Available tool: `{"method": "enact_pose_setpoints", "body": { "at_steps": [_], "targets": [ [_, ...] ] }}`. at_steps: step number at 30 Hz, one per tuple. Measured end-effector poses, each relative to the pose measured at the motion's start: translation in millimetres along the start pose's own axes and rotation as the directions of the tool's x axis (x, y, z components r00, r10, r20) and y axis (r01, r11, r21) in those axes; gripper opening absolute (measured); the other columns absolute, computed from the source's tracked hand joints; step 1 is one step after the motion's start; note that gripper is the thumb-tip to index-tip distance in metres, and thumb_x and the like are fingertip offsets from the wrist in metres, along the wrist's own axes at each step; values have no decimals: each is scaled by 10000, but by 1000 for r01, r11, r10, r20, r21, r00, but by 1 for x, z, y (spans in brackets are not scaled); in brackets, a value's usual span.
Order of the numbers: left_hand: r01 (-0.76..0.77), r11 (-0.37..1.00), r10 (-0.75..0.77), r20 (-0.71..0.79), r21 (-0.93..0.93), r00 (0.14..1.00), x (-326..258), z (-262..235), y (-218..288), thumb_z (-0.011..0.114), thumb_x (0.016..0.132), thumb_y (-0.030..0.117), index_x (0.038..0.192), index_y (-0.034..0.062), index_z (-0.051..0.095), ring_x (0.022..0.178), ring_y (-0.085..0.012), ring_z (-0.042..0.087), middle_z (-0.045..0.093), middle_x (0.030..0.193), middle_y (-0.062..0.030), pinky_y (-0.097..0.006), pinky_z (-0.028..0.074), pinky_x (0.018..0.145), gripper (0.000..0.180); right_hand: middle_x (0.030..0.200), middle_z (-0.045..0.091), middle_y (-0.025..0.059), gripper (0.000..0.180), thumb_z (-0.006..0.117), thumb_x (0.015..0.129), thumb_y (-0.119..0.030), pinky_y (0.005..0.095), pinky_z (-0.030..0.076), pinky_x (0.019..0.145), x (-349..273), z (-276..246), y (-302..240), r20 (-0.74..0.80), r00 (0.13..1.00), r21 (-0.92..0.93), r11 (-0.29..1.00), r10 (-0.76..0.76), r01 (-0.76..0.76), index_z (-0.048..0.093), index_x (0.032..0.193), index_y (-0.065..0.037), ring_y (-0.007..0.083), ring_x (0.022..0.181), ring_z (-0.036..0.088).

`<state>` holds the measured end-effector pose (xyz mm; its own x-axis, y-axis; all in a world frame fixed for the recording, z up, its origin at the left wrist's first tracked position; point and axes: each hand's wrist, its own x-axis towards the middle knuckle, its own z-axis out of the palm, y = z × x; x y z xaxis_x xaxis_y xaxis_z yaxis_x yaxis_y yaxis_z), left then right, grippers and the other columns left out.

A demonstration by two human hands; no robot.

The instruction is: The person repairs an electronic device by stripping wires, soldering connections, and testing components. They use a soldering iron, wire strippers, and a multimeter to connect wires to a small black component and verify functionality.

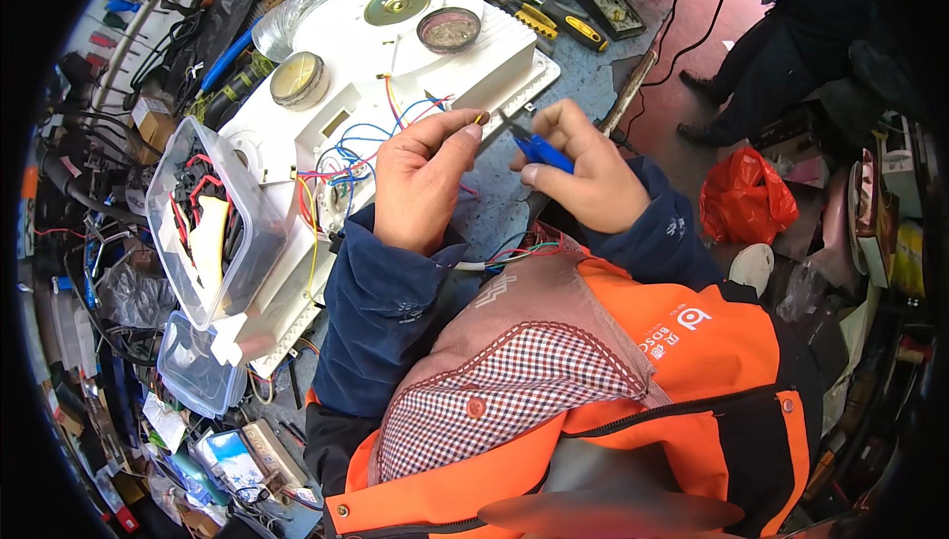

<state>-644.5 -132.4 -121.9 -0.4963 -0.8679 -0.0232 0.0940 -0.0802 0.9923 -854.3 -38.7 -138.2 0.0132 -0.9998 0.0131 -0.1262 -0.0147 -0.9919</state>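
My left hand [423,178] is closed in a pinch on a thin yellow wire [480,118], whose end shows at the fingertips. Blue-handled pliers [544,151] are gripped in my right hand [588,171]; their dark jaws point up and left towards the wire, a little apart from it. Whether the jaws are the cutting kind is too small to tell. Behind and beside my left hand, a tangle of blue, red and yellow wires [351,155] comes out of a large white plastic appliance housing [341,25]. The housing lies on the bench, partly hidden by my left hand and sleeve.
On the housing sit two round parts, one yellowish [298,79] and one brown-rimmed [449,31]. A clear plastic box [262,252] of parts leans at its left. Hand tools [583,33] lie at the far edge. To the right are a red bag [748,198] and a standing person [806,54].
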Motion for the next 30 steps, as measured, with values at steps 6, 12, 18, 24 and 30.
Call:
{"method": "enact_pose_setpoints", "body": {
  "at_steps": [6, 12, 18, 24, 30],
  "targets": [
    [-8, 1000, 8, 25, 10, 1000, 0, -2, 1, 688, 1042, 67, 1224, -56, 788, 910, -73, 648, 777, 1018, -47, -239, 515, 804, 241, 1245, 720, 118, 556, 663, 1012, -36, 327, 519, 1048, 3, 5, -5, 85, 995, -157, 986, -43, 56, 520, 1547, 19, 172, 1145, 671],
    [17, 999, -18, 31, 27, 999, -1, -4, 3, 688, 1032, 56, 1220, -65, 787, 906, -77, 656, 785, 1024, -47, -241, 522, 806, 244, 1081, 750, 159, 494, 715, 952, -113, 362, 561, 931, 4, 7, 3, 13, 994, -128, 986, -106, 107, 651, 1428, 2, 216, 994, 720],
    [3, 1000, -4, 51, 12, 999, 0, -5, -3, 698, 1024, 55, 1215, -74, 784, 877, -71, 647, 782, 1006, -46, -237, 517, 775, 247, 1029, 733, 151, 481, 722, 944, -127, 363, 557, 891, 5, 5, 3, 9, 996, -169, 982, -85, 85, 670, 1404, 5, 210, 936, 692],
    [26, 1000, -26, 56, 7, 998, 1, -7, -3, 699, 1026, 57, 1204, -79, 784, 871, -70, 646, 781, 1006, -48, -235, 514, 767, 239, 1014, 723, 143, 477, 721, 936, -128, 362, 555, 875, 5, 4, -2, 14, 998, -195, 979, -55, 57, 681, 1392, 6, 209, 923, 684],
    [31, 999, -29, 61, -32, 998, 4, -4, -6, 698, 1030, 53, 1196, -81, 785, 872, -72, 648, 781, 1008, -50, -238, 514, 764, 230, 946, 708, 121, 461, 720, 931, -121, 352, 550, 825, 5, 3, -2, 0, 999, -219, 974, -53, 52, 694, 1372, 10, 187, 852, 658]
  ]
}}
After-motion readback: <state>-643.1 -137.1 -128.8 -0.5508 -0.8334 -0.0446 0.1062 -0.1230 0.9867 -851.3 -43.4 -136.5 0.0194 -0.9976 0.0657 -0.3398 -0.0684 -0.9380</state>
